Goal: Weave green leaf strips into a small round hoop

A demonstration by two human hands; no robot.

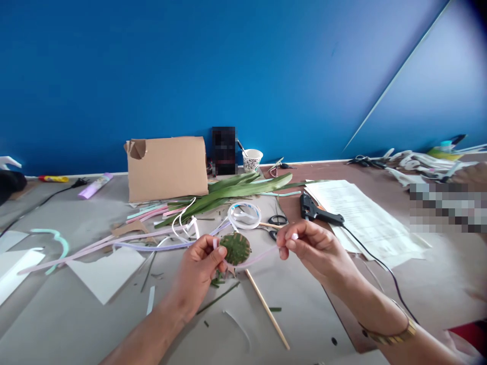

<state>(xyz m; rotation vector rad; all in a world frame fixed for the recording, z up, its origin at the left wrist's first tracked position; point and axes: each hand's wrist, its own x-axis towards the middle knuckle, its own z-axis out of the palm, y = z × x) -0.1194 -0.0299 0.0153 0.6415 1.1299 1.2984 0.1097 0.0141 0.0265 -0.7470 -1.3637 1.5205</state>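
Observation:
My left hand (203,261) pinches the edge of a round green woven leaf disc (236,249), together with a pale pink strip (258,259). This strip curves under the disc's lower edge and runs across to my right hand (306,248). There its other end is pinched between thumb and fingers, with a small whitish tip showing. Below the disc a thin wooden stick (267,309) slants toward me; I cannot tell whether it joins the disc. Behind the disc lie a coil of white tape (244,226) and scissors (277,220).
Long green leaves (243,188) and coloured strips lie before a cardboard piece (167,170). A black glue gun (321,210) with a cord rests by printed papers (365,213). A paper cup (252,160) stands at the wall. Another person's hand (472,175) shows at far right.

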